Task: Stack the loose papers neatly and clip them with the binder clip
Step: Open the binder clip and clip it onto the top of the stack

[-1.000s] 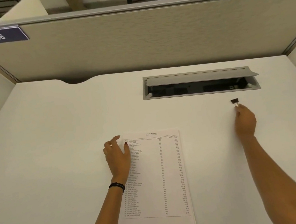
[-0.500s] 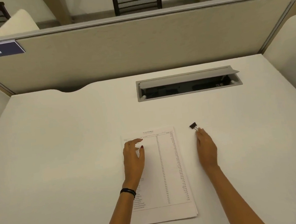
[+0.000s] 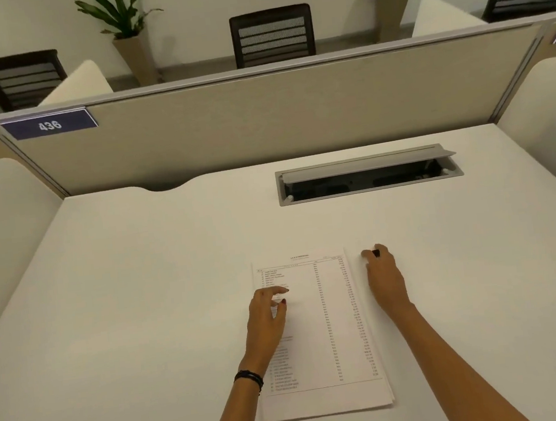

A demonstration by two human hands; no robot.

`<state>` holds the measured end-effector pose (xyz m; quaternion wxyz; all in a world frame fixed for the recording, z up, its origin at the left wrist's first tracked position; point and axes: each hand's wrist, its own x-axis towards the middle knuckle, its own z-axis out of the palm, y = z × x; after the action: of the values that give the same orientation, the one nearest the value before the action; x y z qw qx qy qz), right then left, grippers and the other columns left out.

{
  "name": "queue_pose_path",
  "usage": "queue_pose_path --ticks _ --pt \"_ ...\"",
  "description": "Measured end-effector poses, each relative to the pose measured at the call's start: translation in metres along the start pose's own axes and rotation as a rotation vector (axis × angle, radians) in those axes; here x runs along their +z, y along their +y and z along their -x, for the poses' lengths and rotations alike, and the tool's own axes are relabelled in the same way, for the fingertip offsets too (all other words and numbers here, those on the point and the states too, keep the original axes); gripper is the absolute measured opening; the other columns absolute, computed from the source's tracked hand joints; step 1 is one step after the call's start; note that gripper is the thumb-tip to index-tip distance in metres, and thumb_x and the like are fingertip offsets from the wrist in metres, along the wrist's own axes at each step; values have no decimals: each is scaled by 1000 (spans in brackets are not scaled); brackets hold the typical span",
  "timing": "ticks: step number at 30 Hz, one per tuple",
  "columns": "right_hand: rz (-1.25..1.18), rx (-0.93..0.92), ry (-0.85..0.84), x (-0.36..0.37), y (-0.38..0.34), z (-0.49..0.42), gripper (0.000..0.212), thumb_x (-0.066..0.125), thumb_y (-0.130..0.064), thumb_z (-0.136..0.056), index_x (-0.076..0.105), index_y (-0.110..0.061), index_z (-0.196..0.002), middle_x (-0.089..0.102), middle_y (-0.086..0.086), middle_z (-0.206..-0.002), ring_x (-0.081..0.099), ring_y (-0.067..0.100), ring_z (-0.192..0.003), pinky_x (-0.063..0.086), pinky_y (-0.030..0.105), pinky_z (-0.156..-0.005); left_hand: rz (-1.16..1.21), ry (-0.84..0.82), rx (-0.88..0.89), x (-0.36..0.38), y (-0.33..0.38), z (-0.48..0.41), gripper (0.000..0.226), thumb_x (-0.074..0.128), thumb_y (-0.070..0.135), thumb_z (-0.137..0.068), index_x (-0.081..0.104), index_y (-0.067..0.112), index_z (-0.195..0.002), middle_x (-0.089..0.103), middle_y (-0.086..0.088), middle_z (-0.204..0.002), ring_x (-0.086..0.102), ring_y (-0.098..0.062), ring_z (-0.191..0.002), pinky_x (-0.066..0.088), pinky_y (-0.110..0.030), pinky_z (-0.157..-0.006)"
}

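Note:
A stack of printed papers (image 3: 330,325) lies on the white desk (image 3: 143,310), its edges nearly squared, with lower sheets peeking out at the bottom. My left hand (image 3: 267,317) rests on the stack's left side, fingers loosely bent toward the page. Just right of the stack's top corner, my right hand (image 3: 385,278) pinches the small black binder clip (image 3: 375,253) between thumb and fingertips. Most of the clip is hidden by the fingers.
A grey cable box (image 3: 369,175) with its lid raised is set into the desk at the back right. A beige partition (image 3: 260,119) with a blue "436" label (image 3: 49,124) closes the far edge. Cream side panels (image 3: 1,232) flank the desk.
My right hand drew the binder clip from the far right of the desk to beside the stack's top right corner and closed around it. My left hand stayed on the papers.

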<state>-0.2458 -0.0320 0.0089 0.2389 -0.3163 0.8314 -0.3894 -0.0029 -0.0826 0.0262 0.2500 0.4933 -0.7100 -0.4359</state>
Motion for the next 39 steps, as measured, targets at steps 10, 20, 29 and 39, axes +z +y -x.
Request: queue_pose_path --ticks 10,20,29,39 --pt "-45 -9 37 -10 18 29 17 35 -13 -87 51 -9 -83 53 4 -92 50 17 -81 38 26 -66 92 -49 -2 -19 10 9 20 50 17 -92 58 32 -103 56 9 -112 57 -8 -87 46 -13 -72" --pt "264 -163 65 -18 34 60 33 44 16 -76 58 -2 -100 50 8 -97 52 21 -85 43 24 -69 105 -310 32 -9 32 28 19 46 20 -94 58 30 -105 60 7 -104 63 -8 -79 45 -15 -70" --pt "322 -102 79 -16 31 76 24 51 2 -83 63 1 -103 55 12 -103 54 25 -92 41 26 -71 37 -403 66 -9 32 41 18 45 22 -95 56 32 -105 60 8 -103 63 -6 -78 44 -14 -69" --pt "30 -53 192 -3 10 97 18 58 2 -82 64 1 -100 62 15 -98 59 26 -89 44 26 -75 74 -444 42 -10 30 55 19 44 21 -95 56 32 -104 62 5 -103 63 -4 -82 49 -23 -77"
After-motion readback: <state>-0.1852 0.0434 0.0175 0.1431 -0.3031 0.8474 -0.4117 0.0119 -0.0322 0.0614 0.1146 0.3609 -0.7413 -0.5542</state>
